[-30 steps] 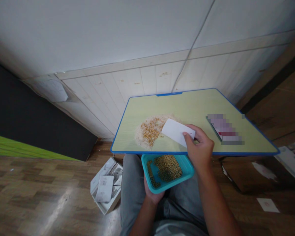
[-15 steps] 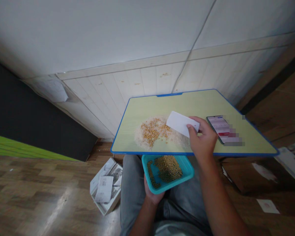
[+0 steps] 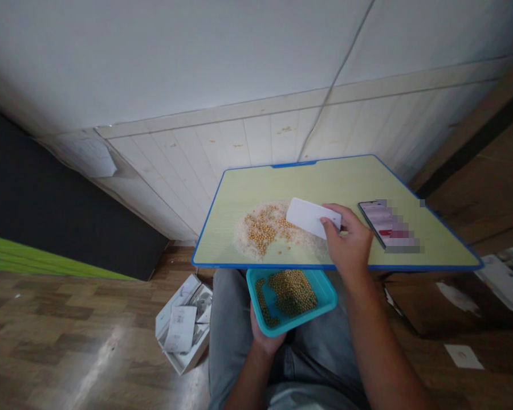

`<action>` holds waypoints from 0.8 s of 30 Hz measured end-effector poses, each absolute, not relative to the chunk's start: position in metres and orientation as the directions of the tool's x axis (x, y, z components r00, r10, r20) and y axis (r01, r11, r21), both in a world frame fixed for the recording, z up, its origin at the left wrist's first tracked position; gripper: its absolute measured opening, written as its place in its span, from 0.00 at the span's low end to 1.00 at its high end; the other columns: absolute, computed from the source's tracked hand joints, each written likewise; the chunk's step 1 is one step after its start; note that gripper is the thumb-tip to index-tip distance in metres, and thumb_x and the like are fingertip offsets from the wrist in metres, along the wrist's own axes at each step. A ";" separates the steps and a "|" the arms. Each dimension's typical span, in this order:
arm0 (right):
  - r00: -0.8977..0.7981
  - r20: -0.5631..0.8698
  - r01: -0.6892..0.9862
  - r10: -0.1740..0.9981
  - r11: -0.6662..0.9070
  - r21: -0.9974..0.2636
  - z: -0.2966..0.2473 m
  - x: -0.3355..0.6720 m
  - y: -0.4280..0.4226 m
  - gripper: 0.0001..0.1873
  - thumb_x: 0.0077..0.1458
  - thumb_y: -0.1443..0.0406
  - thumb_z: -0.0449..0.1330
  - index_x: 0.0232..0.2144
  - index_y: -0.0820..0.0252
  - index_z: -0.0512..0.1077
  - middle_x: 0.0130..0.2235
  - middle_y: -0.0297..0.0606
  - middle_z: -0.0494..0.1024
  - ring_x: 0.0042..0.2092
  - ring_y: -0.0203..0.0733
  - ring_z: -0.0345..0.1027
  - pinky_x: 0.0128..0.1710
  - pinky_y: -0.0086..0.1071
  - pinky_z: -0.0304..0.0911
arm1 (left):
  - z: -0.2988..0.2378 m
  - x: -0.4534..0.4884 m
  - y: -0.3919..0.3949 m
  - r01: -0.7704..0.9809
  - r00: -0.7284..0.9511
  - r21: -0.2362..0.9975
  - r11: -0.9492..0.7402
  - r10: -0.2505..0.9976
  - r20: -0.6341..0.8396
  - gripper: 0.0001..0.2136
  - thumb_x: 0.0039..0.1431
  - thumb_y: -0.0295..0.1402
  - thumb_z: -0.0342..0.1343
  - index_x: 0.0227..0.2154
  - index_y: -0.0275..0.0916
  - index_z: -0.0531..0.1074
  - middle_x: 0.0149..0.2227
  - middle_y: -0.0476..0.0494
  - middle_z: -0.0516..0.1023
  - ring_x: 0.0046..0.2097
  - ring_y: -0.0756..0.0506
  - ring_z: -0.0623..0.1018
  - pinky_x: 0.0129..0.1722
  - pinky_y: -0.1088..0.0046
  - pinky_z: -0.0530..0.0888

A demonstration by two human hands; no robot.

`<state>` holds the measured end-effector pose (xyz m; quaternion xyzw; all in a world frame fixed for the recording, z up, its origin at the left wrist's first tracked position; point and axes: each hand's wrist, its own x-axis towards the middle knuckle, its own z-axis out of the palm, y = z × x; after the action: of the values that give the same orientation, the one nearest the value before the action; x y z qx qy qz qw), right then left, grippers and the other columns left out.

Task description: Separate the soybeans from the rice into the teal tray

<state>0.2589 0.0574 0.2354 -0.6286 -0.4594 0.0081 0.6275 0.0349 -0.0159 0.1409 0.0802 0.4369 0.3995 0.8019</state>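
My right hand point(image 3: 346, 242) pinches a white card point(image 3: 310, 217) and holds it over the right side of a pile of white rice mixed with yellow beans point(image 3: 267, 228) on a light green table with a blue rim point(image 3: 325, 266). Below the table's near edge, my left hand point(image 3: 265, 340) grips the underside of a teal tray point(image 3: 322, 282) that holds several yellow beans point(image 3: 291, 291). The left fingers are mostly hidden under the tray.
A phone point(image 3: 385, 223) lies on the table to the right of my hand. On the wooden floor to the left stands an open white box with papers point(image 3: 183, 329). Cardboard point(image 3: 448, 307) and a paper slip point(image 3: 464, 356) lie on the right. A white wall is behind.
My right hand lifted the card back from the near edge towards the far side, then came slightly left to the pile. A patch of rice now shows on the right. The tray stayed still.
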 end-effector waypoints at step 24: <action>0.490 0.576 0.557 0.654 0.273 -0.784 0.238 0.252 0.048 0.14 0.65 0.59 0.67 0.49 0.50 0.90 0.47 0.40 0.94 0.43 0.51 0.87 0.42 0.43 0.81 | 0.144 0.037 -0.014 -0.565 0.278 0.482 0.670 0.705 -0.653 0.19 0.66 0.52 0.62 0.47 0.50 0.91 0.58 0.42 0.96 0.75 0.25 0.81 0.72 0.46 0.81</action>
<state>0.2518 0.0481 0.2383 -0.6016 -0.5033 0.0393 0.6191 0.0368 -0.0136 0.1440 0.0779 0.4492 0.3988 0.7957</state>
